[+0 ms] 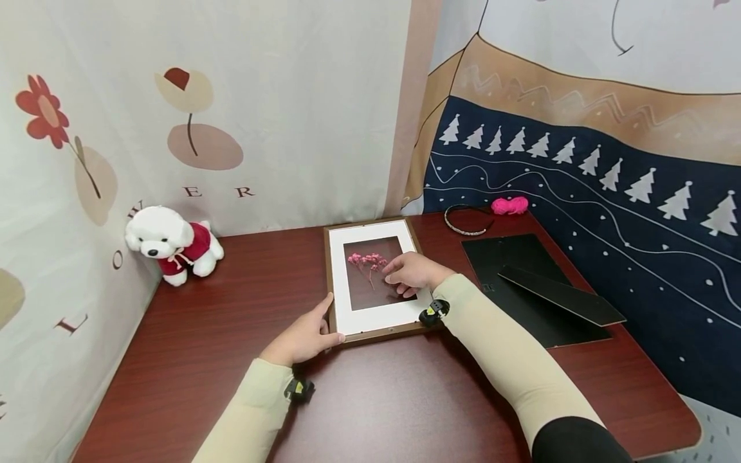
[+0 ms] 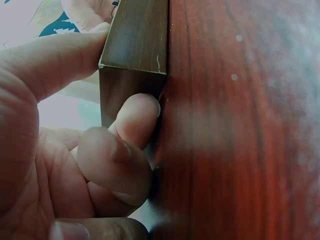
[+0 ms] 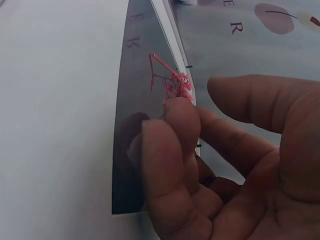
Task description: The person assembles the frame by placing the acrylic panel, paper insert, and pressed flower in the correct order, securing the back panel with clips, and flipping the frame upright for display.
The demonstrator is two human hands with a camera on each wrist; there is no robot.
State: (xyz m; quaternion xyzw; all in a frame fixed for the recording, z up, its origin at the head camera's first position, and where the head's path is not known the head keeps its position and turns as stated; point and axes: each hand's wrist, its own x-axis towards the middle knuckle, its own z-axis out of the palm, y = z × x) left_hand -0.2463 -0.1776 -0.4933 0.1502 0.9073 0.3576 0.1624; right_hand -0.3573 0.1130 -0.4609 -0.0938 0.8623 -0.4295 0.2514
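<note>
A brown wooden picture frame (image 1: 382, 334) lies flat, with a white mat (image 1: 379, 318) around a dark glossy center. Pink dried flowers (image 1: 365, 260) on thin stems lie on that center. My left hand (image 1: 301, 337) holds the frame's near left corner, thumb on the front edge and index finger along the left side. In the left wrist view, a fingertip presses the wooden corner (image 2: 132, 75). Over the dark center hovers my right hand (image 1: 417, 273), bent fingers right beside the flowers. The right wrist view has its thumb (image 3: 245, 100) apart from the fingers.
On the right lies a black backing board (image 1: 503, 251) with its stand leg (image 1: 561, 296) raised. Behind it are a headband (image 1: 466, 231) and a pink yarn bundle (image 1: 509, 206). A white plush dog (image 1: 159, 231) sits back left. Printed curtains line the table's back and right side.
</note>
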